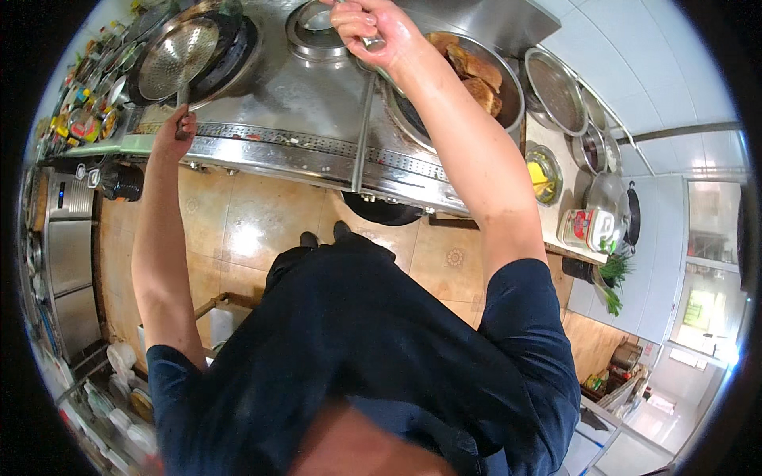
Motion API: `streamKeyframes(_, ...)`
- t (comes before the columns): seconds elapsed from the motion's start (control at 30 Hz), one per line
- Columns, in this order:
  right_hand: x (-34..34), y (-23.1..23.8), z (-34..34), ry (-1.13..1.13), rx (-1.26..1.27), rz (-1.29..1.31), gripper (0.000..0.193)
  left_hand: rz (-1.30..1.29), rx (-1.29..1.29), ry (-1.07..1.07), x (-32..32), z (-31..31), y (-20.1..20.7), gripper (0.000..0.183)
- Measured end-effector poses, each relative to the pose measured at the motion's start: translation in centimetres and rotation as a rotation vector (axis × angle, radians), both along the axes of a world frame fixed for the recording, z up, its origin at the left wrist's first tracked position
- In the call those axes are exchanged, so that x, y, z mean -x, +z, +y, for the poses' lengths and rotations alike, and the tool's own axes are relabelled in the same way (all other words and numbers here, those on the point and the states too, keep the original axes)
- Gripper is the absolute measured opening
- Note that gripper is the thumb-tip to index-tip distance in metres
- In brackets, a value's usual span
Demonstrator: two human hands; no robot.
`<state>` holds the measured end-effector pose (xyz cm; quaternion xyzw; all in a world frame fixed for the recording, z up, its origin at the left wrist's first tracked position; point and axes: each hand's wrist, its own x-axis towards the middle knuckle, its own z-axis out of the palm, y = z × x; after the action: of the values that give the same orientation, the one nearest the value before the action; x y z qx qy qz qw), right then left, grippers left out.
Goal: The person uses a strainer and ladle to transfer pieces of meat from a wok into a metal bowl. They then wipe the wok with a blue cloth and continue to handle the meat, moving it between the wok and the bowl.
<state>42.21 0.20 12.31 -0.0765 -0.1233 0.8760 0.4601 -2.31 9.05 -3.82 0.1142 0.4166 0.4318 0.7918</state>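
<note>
My left hand (182, 133) is closed round the handle of a perforated metal skimmer (178, 62). The skimmer's round bowl is over a dark wok (230, 67) on the left of the stove. Out to the upper right, my right hand (375, 33) grips the metal handle of what looks like a ladle (371, 43); its far end is cut off or hard to make out at the top edge. Just left of that hand is a round metal pot (300, 41). Large browned pieces of food (479, 75) lie in a metal basin (514, 94), partly behind my right forearm.
A steel stove (294, 103) runs across the front, with a metal bar (366, 131) crossing it. Seasoning containers (83, 123) crowd the far left. On the right are metal strainers (556, 91), a glass bowl with something yellow (543, 174) and a white tub (587, 228).
</note>
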Motion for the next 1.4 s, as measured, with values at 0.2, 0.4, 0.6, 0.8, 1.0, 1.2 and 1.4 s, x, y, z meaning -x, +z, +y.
streamKeyframes(0.2, -3.2, -0.3, -1.1, -0.108, 0.000, -0.030, 0.015, -0.059, 0.002, -0.040, 0.1, 1.6, -1.0, 0.015)
streamKeyframes(0.4, -4.5, -0.7, -3.3, -0.069, 0.052, 0.041, 0.028, -0.053, -0.143, -0.063, 0.6, 0.4, -0.3, 0.014)
streamKeyframes(0.6, -5.7, -2.3, -8.1, -0.124, 0.015, 0.081, 0.046, 0.054, -0.032, 0.085, -2.9, -0.1, 0.6, 0.019)
streamKeyframes(0.8, -4.0, -4.7, -14.3, -0.188, 0.179, 0.240, 0.044, 0.043, -0.027, 0.147, -2.8, -0.5, -0.2, 0.015)
streamKeyframes(1.0, -1.9, -7.0, -19.6, -0.234, 0.239, 0.373, 0.046, 0.053, -0.034, 0.167, -3.5, -1.4, 0.3, 0.016)
streamKeyframes(1.2, -1.5, -9.2, -23.0, -0.267, 0.311, 0.332, 0.046, 0.127, 0.001, 0.160, -4.3, -1.6, 1.0, 0.019)
streamKeyframes(1.4, -1.8, -10.7, -24.1, -0.282, 0.383, 0.349, 0.046, 0.124, -0.019, 0.174, -4.2, -1.8, 0.7, 0.017)
